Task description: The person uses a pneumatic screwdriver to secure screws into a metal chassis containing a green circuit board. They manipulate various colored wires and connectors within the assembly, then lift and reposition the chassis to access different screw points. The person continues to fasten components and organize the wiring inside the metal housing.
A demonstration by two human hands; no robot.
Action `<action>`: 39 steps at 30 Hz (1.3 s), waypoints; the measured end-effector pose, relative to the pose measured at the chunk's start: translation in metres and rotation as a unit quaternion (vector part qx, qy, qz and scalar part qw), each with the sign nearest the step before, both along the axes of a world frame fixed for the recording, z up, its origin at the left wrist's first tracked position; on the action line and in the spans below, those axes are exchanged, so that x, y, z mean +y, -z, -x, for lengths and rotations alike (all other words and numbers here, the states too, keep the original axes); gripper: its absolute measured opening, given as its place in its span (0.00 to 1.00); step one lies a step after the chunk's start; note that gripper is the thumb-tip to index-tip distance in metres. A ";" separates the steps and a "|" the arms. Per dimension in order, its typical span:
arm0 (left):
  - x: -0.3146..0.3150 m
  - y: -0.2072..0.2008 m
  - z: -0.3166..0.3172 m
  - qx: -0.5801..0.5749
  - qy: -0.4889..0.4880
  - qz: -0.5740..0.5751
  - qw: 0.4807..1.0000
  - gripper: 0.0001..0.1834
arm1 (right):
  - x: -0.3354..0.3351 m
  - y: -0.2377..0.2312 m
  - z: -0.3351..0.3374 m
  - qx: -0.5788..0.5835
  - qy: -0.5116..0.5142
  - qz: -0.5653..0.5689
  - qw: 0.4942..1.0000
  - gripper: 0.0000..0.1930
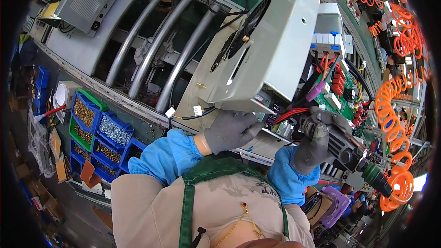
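Observation:
My right hand point(316, 141), in a grey glove, is wrapped round a black power screwdriver point(343, 146) whose green rear end point(375, 177) points down to the right. The tool's front end lies by the open electronics, where I cannot make out the tip. My left hand point(232, 131), also gloved, is at the lower edge of a light grey metal housing point(271, 59). Its fingers are bent together beside the housing; what they pinch, if anything, is hidden. Red wires point(291, 114) run between the hands. A green circuit board point(347, 94) with red parts sits right of the housing.
Blue bins point(115, 131) of screws and nuts stand at the left. Metal rollers point(167, 41) cross the line behind, with another grey unit point(92, 2) at the far left. Loose cables with white connectors point(197, 110) lie near my left wrist. Orange coiled hoses point(388, 105) hang at the right.

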State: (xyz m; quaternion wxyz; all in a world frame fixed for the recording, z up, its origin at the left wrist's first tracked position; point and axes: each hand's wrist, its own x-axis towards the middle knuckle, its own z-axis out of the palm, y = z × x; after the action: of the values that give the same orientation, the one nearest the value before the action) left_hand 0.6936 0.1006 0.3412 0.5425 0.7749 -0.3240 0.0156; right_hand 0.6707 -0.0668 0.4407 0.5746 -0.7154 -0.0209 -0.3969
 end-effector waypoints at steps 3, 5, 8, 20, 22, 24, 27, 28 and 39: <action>-0.001 -0.001 0.001 0.022 0.004 -0.003 1.000 0.05 | 0.002 -0.001 0.000 -0.002 0.014 -0.002 1.000 0.23; -0.002 -0.004 0.000 0.044 -0.002 0.004 0.999 0.06 | 0.003 -0.005 0.001 0.012 0.019 -0.006 1.000 0.26; -0.004 -0.004 0.000 0.040 -0.008 0.008 0.999 0.07 | -0.003 -0.010 0.004 0.019 -0.014 -0.017 1.000 0.33; -0.015 -0.014 0.010 0.105 -0.096 -0.044 0.989 0.14 | -0.020 -0.033 -0.023 0.050 -0.244 -0.056 0.967 0.16; -0.016 -0.016 0.011 0.103 -0.105 -0.059 0.987 0.14 | -0.021 -0.029 -0.023 0.077 -0.212 -0.031 0.974 0.14; -0.016 -0.017 0.012 0.105 -0.110 -0.067 0.986 0.14 | -0.014 -0.027 -0.024 0.071 -0.173 -0.024 0.982 0.13; -0.017 -0.018 0.013 0.100 -0.114 -0.066 0.986 0.14 | -0.023 -0.013 -0.024 0.046 -0.175 0.080 0.980 0.19; -0.017 -0.018 0.014 0.102 -0.117 -0.063 0.986 0.14 | -0.024 -0.011 -0.025 0.050 -0.177 0.073 0.980 0.20; -0.023 -0.020 0.014 0.139 -0.136 -0.058 0.979 0.15 | -0.019 -0.021 -0.018 0.072 -0.166 -0.088 0.980 0.19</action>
State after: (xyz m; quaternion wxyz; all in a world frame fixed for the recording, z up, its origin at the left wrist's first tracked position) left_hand 0.6799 0.0781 0.3609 0.5287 0.8368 -0.1370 -0.0375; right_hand 0.6889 -0.0854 0.4613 0.6933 -0.6751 -0.0633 -0.2439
